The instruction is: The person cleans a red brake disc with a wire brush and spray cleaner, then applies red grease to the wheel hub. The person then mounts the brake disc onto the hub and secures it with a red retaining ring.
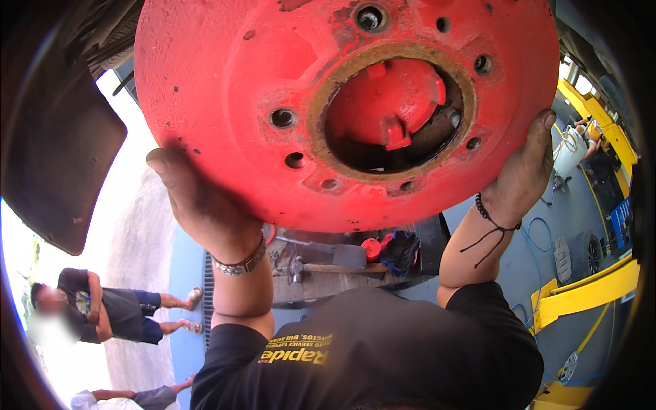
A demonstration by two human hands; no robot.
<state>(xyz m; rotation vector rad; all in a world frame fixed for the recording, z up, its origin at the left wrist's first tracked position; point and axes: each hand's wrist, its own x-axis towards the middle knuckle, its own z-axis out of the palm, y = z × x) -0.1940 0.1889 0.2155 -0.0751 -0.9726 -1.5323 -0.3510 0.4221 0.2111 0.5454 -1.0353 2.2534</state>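
Observation:
A large red-painted brake drum (266,55), chipped in places, fills the upper middle. Bolt holes ring its rusty centre opening, and through that opening shows a red hub (383,96). My left hand (205,201) grips the drum's lower left edge, its thumb on the outer face. On the lower right edge my right hand (523,171) holds it in the same way, thumb up along the rim. The other fingers of both hands are hidden behind the drum. Below it, a hammer (296,269) lies on a wooden surface.
A dark mud flap (61,143) hangs at the left. Beyond it stands a person (113,304) with folded arms; another person (123,398) is partly visible lower down. At the right are yellow lift arms (588,292), a wheel (589,254) and a blue hose (540,236).

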